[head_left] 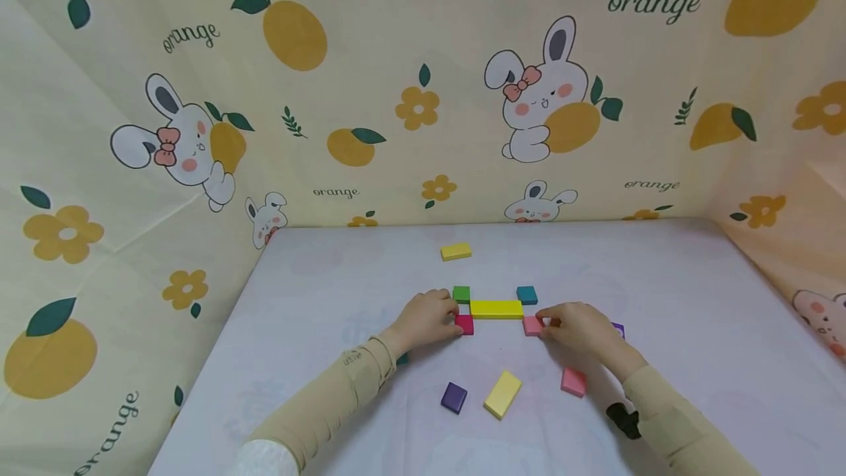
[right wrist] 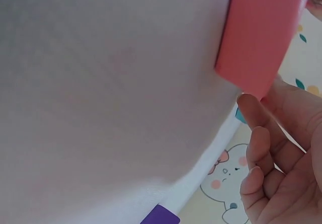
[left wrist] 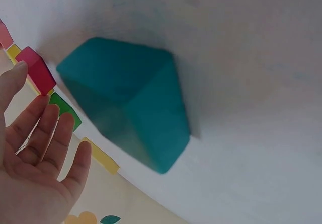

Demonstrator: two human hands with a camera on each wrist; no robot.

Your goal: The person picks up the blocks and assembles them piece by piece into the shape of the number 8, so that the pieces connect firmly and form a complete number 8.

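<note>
Between thumb and index finger, my left hand (head_left: 424,323) pinches a crimson block (head_left: 465,325), also seen in the left wrist view. A pink block (head_left: 532,326) is pinched by the thumb and index finger of my right hand (head_left: 581,329). Between these two blocks' inner corners lies a long yellow bar (head_left: 496,310). A green block (head_left: 461,294) sits at the bar's upper left end, close to the left fingers. At the upper right end is a blue-teal block (head_left: 526,295). In the right wrist view, a nearer pink block hides the right fingertips' contact.
Around the table lie a yellow block (head_left: 456,251) at the back, a dark purple block (head_left: 454,397), a pale yellow block (head_left: 502,394) and another pink block (head_left: 573,382) in front. A teal block (left wrist: 126,100) is mostly behind the left wrist; a purple block (head_left: 619,330) is behind the right.
</note>
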